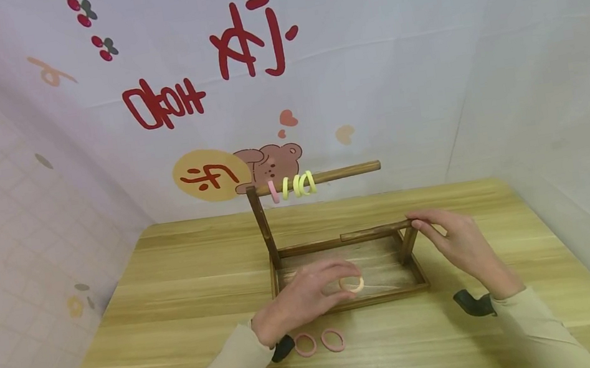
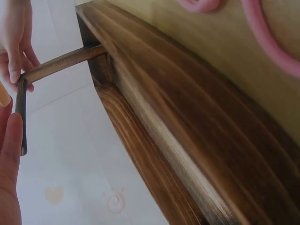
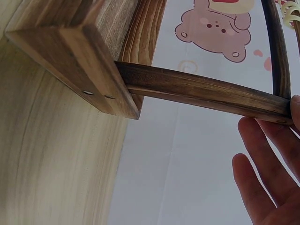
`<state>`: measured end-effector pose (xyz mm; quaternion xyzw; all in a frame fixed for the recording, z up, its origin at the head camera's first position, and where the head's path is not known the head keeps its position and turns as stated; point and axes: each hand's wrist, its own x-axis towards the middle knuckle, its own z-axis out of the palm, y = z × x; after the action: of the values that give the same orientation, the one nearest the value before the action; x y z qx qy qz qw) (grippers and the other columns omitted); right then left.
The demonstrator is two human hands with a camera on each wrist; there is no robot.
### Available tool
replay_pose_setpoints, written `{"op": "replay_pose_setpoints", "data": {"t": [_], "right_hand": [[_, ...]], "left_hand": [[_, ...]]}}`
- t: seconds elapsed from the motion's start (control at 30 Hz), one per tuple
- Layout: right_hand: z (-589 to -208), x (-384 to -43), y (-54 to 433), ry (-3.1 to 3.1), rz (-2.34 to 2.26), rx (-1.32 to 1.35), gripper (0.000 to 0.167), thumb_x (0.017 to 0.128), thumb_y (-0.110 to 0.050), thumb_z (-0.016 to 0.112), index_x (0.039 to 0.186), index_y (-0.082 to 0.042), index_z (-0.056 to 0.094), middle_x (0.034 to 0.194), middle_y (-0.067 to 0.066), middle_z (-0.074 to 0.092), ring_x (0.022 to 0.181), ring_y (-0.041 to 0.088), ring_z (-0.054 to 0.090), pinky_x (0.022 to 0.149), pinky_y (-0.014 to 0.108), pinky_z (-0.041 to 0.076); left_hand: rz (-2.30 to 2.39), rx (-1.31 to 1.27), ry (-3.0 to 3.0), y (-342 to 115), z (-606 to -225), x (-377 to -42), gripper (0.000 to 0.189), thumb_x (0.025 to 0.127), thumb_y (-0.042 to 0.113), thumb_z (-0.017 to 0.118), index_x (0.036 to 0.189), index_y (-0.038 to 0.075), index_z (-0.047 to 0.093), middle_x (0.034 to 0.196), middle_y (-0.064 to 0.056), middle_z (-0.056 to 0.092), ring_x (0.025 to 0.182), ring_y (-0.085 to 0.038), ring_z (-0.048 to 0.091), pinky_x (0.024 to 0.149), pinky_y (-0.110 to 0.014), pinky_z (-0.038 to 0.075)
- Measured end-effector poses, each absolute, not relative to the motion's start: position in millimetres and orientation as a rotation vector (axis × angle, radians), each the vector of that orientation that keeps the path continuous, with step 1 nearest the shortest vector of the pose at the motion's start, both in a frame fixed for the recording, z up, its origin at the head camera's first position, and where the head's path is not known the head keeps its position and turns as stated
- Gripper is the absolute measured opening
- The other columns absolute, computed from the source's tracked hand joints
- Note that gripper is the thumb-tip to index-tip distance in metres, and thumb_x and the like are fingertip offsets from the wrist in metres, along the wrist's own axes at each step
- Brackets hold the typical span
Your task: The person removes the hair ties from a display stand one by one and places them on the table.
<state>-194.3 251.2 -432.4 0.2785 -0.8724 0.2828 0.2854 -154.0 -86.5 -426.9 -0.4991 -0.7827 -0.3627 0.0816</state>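
"What's biggest in there?"

"The white sheet [image 1: 388, 83] at the back, printed with red characters and a bear. In front of it is a wooden table [image 1: 174, 289]."

"And on the table?"

"A brown stand [image 1: 395, 294]: a shallow tray with a tall post at its left and a short one at its right. The upper rod [image 1: 350, 171] runs rightward from the tall post, and the lower rod [image 1: 375, 231] runs leftward from the short one."

"What about the hands?"

"The right hand [image 1: 459, 243] pinches the corner where the lower rod meets the short post. The left hand [image 1: 310, 289] is over the tray, pinching a pale ring [image 1: 356, 290] between thumb and fingers."

"So that ring is off the rods?"

"Yes, it's in the fingers, left of the lower rod's short post and nearer the tray's front edge."

"Any others?"

"Several yellow rings [image 1: 285, 188] hang on the upper rod, beside one pink ring [image 1: 273, 192] nearest the tall post. Two more pink rings [image 1: 335, 350] lie on the table, just in front of the tray."
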Motion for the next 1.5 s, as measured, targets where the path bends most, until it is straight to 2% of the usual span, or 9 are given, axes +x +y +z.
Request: {"op": "replay_pose_setpoints", "data": {"t": [0.23, 0.47, 0.73, 0.9, 1.13, 1.2, 1.3, 1.4, 1.5], "right_hand": [[-433, -195, 252, -2.329, 0.756, 0.739, 0.029, 0.087, 0.005, 0.078, 0.115, -0.004, 0.077, 0.109, 0.009, 0.078, 0.100, 0.031, 0.075, 0.096, 0.006, 0.041], [-434, -195, 253, -2.341, 0.754, 0.718, 0.028, 0.088, 0.004, 0.077, 0.115, -0.005, 0.077, 0.109, 0.008, 0.078, 0.101, 0.031, 0.074, 0.096, 0.007, 0.042], [-431, -194, 251, -2.341, 0.739, 0.718, 0.028, 0.087, 0.004, 0.078, 0.114, -0.005, 0.077, 0.109, 0.008, 0.078, 0.100, 0.031, 0.075, 0.095, 0.010, 0.046], [-429, -192, 250, -2.352, 0.738, 0.716, 0.028, 0.088, 0.004, 0.077, 0.115, -0.005, 0.077, 0.109, 0.008, 0.078, 0.100, 0.030, 0.075, 0.093, 0.017, 0.050], [-429, -191, 249, -2.357, 0.729, 0.722, 0.027, 0.089, 0.004, 0.076, 0.115, -0.004, 0.077, 0.109, 0.009, 0.078, 0.099, 0.031, 0.075, 0.086, 0.037, 0.056], [-429, -191, 249, -2.357, 0.728, 0.723, 0.027, 0.089, 0.004, 0.076, 0.115, -0.004, 0.077, 0.109, 0.009, 0.078, 0.100, 0.032, 0.074, 0.086, 0.039, 0.056], [-430, -192, 250, -2.358, 0.732, 0.721, 0.028, 0.089, 0.004, 0.077, 0.115, -0.004, 0.077, 0.109, 0.009, 0.078, 0.101, 0.031, 0.074, 0.090, 0.028, 0.055], [-430, -192, 250, -2.357, 0.734, 0.723, 0.028, 0.089, 0.004, 0.077, 0.115, -0.004, 0.077, 0.110, 0.008, 0.078, 0.101, 0.031, 0.074, 0.091, 0.025, 0.054], [-430, -192, 250, -2.364, 0.730, 0.721, 0.027, 0.090, 0.003, 0.076, 0.116, -0.005, 0.077, 0.110, 0.008, 0.078, 0.102, 0.031, 0.074, 0.088, 0.035, 0.055]], "left_hand": [[-0.962, -1.512, -2.455, -86, -429, -148, 0.038, 0.092, 0.020, 0.080, 0.127, 0.011, 0.071, 0.131, -0.002, 0.068, 0.126, -0.012, 0.061, 0.108, -0.021, 0.045], [-0.895, -1.557, -2.486, -85, -434, -144, 0.033, 0.095, 0.022, 0.077, 0.125, 0.011, 0.072, 0.129, -0.001, 0.068, 0.123, -0.010, 0.062, 0.105, -0.016, 0.045], [-0.865, -1.630, -2.466, -85, -443, -139, 0.034, 0.095, 0.021, 0.077, 0.127, 0.010, 0.071, 0.131, 0.001, 0.067, 0.125, -0.008, 0.060, 0.106, -0.014, 0.043], [-0.864, -1.647, -2.535, -85, -447, -135, 0.034, 0.096, 0.018, 0.076, 0.129, 0.012, 0.070, 0.134, 0.003, 0.066, 0.128, -0.007, 0.058, 0.108, -0.014, 0.041], [-0.825, -1.690, -2.580, -85, -455, -133, 0.034, 0.097, 0.019, 0.075, 0.129, 0.013, 0.070, 0.134, 0.003, 0.065, 0.127, -0.005, 0.058, 0.106, -0.014, 0.042], [-0.792, -1.702, -2.588, -84, -459, -133, 0.033, 0.097, 0.019, 0.076, 0.129, 0.013, 0.070, 0.134, 0.002, 0.065, 0.128, -0.006, 0.058, 0.107, -0.015, 0.042], [-0.763, -1.728, -2.596, -84, -464, -132, 0.032, 0.097, 0.019, 0.075, 0.128, 0.012, 0.070, 0.134, 0.002, 0.065, 0.123, -0.005, 0.059, 0.104, -0.013, 0.043], [-0.750, -1.753, -2.612, -83, -468, -132, 0.030, 0.098, 0.018, 0.074, 0.128, 0.013, 0.070, 0.131, 0.004, 0.066, 0.114, -0.002, 0.061, 0.094, -0.006, 0.043], [-0.724, -1.776, -2.604, -82, -471, -131, 0.030, 0.098, 0.018, 0.074, 0.128, 0.013, 0.070, 0.127, 0.006, 0.066, 0.109, 0.000, 0.061, 0.089, -0.003, 0.042]]}}
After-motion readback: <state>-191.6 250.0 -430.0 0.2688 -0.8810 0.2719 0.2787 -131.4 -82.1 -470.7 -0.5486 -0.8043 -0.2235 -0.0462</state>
